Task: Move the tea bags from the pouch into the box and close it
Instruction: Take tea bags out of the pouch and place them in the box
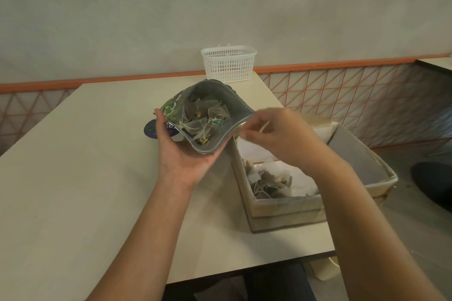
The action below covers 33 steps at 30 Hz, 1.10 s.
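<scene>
My left hand cups the green-printed pouch from below and holds it tilted above the table, its wide mouth facing me. Several mesh tea bags with strings lie inside the pouch. My right hand is blurred beside the pouch's right rim, over the box, its fingers bunched together; whether they pinch a string or tag I cannot tell. The beige cardboard box stands open at the table's right edge, its lid tipped back to the right. Several tea bags lie inside the box on white paper.
A white plastic basket stands at the table's far edge against the wall. A round purple sticker or lid lies on the table behind my left hand. The table's right edge runs just past the box.
</scene>
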Each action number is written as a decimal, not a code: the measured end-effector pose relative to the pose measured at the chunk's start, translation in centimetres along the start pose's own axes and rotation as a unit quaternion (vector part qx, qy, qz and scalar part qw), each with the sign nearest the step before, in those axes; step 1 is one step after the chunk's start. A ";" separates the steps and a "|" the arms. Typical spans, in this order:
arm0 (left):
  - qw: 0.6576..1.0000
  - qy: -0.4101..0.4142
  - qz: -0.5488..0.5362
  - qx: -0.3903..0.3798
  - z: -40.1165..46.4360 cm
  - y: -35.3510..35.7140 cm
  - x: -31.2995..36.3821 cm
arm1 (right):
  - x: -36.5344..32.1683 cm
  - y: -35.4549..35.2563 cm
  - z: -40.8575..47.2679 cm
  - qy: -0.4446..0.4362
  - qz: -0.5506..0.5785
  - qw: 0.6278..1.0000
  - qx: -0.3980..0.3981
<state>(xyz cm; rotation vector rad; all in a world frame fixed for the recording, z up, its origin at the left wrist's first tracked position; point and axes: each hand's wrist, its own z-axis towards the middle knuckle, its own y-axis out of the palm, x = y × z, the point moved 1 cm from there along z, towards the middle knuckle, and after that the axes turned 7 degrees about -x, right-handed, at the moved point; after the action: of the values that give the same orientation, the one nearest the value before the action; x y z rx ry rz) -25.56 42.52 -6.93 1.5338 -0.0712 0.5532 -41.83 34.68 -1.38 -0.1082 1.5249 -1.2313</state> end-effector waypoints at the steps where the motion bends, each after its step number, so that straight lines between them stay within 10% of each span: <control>1: 1.000 -0.003 0.005 -0.003 0.0 0.0 0.0 | -0.9 0.0 0.2 -0.025 0.013 0.999 0.025; 17: 0.999 0.013 0.016 0.049 -0.5 0.1 0.6 | -2.9 6.8 8.6 -0.046 -0.285 0.955 -0.065; 33: 1.000 0.021 0.003 0.015 -0.7 0.2 0.2 | -1.9 3.6 5.3 -0.051 0.022 0.998 -0.034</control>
<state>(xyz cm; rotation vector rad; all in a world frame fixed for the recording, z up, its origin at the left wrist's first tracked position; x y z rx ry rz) -25.69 43.23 -6.75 1.5519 -0.0357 0.5926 -35.15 34.18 -1.87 -0.1780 1.4737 -1.1228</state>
